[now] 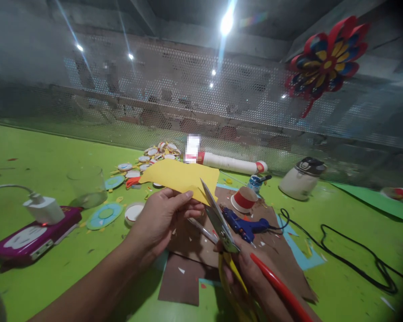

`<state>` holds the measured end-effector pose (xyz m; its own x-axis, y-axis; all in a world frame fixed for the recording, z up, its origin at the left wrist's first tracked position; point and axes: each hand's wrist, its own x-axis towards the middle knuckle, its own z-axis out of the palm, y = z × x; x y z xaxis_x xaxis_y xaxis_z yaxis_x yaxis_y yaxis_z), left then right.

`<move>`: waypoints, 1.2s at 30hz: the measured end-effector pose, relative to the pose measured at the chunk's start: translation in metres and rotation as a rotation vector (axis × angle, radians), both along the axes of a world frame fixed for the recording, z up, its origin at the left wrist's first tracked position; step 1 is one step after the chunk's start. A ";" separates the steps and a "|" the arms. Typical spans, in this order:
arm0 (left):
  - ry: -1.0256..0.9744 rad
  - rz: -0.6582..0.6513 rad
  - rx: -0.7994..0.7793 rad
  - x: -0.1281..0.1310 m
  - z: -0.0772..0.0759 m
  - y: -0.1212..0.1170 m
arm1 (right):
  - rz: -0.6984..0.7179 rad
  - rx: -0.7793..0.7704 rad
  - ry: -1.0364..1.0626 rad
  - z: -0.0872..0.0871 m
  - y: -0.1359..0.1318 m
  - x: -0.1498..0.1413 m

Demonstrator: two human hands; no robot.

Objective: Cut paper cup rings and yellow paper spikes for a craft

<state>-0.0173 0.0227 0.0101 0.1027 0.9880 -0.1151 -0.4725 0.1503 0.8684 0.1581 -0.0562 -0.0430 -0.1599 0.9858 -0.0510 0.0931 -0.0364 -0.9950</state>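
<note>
My left hand (163, 214) pinches the lower edge of a sheet of yellow paper (177, 175) between thumb and fingers. In my right hand (251, 273) is a pair of scissors (220, 219) with yellow handles. The blades point up and away, slightly parted, at the sheet's lower right corner; I cannot tell whether they bite into it. A red pen-like stick (278, 284) rests across the right hand. Beneath the hands lie brown cardboard (275, 259) with paper scraps, a blue glue gun (245, 223) and a red-and-white paper cup (244, 200).
Left stand a purple power strip (30, 241) with a white plug, a clear glass (87, 185) and a pale blue paper ring (105, 214). Behind are a pile of paper discs (152, 154), a long stack of white cups (231, 163) and a jug (302, 179). A black cord (352, 250) loops right.
</note>
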 end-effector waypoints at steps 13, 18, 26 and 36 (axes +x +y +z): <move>0.016 -0.006 -0.005 -0.001 0.000 0.000 | 0.003 -0.023 0.064 0.001 -0.003 -0.001; 0.025 0.002 -0.001 -0.002 0.002 -0.001 | -0.019 0.005 0.066 0.002 -0.005 -0.001; 0.042 -0.006 -0.009 -0.003 0.004 -0.001 | -0.049 -0.025 0.078 0.007 -0.005 -0.005; 0.017 -0.067 0.038 -0.007 -0.001 0.005 | -0.018 -0.072 0.086 0.006 -0.006 -0.005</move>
<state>-0.0242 0.0278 0.0096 0.1668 0.9827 -0.0802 -0.4473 0.1479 0.8821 0.1534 -0.0623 -0.0373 -0.1489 0.9828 -0.1089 0.0062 -0.1092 -0.9940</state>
